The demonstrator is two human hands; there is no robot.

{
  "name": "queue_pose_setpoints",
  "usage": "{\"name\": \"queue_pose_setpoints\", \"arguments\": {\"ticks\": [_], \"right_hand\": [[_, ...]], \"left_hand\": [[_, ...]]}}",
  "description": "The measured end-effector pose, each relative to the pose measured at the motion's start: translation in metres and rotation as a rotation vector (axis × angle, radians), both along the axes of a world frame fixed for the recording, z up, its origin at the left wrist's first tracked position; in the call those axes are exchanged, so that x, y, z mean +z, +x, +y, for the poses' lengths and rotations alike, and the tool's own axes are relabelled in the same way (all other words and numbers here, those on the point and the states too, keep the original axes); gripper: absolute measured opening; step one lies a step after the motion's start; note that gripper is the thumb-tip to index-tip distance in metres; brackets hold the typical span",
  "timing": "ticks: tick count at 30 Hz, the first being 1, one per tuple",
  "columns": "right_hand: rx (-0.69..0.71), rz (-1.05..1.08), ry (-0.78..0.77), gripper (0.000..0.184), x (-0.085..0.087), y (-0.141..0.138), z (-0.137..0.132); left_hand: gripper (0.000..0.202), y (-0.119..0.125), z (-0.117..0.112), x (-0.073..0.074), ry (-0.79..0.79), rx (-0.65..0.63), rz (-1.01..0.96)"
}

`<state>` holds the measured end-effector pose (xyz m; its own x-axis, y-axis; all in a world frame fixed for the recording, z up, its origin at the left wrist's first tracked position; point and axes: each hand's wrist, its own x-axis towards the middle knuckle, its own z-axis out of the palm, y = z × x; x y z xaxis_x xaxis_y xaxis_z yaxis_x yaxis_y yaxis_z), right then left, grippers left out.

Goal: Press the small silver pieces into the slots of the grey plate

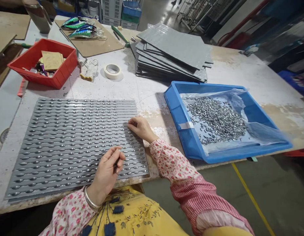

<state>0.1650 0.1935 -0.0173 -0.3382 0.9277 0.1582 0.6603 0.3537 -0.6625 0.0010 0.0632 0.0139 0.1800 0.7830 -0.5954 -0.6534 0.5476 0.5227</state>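
Observation:
A grey grooved board [127, 113] lies flat on the table, with rows of small silver spindle-shaped pieces [78, 139] set along its grooves. Toward its right end the upper grooves are bare. My left hand [109, 168] is curled closed above the lower right part of the board. Something dark shows between its fingers, too small to name. At the board's right edge, the fingertips of my right hand [141, 128] are pinched together over a groove; what they grip is hidden. More of the same pieces fill part of a blue tray [191, 146] to the right.
Behind the board stand a red bin [60, 73] and a roll of tape [113, 71]. A stack of grey boards [171, 46] sits at the back middle. Green-blue fishing lures [83, 31] rest on a brown board [100, 46]. The table's front edge runs close to my body.

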Motion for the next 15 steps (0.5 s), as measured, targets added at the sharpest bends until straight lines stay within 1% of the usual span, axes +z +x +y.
{"name": "queue_pose_setpoints", "arguments": {"ticks": [2, 4, 6, 7, 8, 11, 15], "right_hand": [[0.066, 0.177, -0.117, 0.009, 0.011, -0.002, -0.014], [0.188, 0.338, -0.296, 0.012, 0.023, -0.004, -0.031], [0.276, 0.426, -0.420, 0.015, 0.031, -0.007, -0.048], [0.286, 0.447, -0.447, 0.016, 0.034, -0.009, -0.055], [0.270, 0.464, -0.457, 0.016, 0.035, -0.010, -0.061], [0.159, 0.537, -0.477, 0.017, 0.032, -0.017, -0.074], [0.029, 0.785, -0.585, 0.021, 0.023, -0.028, -0.083]], "left_hand": [[0.017, 0.001, 0.000, 0.000, -0.006, 0.023, -0.004], [0.018, 0.002, 0.001, 0.000, -0.010, 0.048, -0.010], [0.018, 0.004, 0.001, -0.001, -0.005, 0.091, -0.009], [0.019, 0.004, 0.002, -0.001, 0.001, 0.116, -0.002], [0.019, 0.005, 0.002, -0.002, 0.006, 0.138, 0.009], [0.019, 0.007, 0.002, -0.003, 0.008, 0.179, 0.057], [0.018, 0.007, 0.002, -0.005, 0.008, 0.177, 0.063]]}}
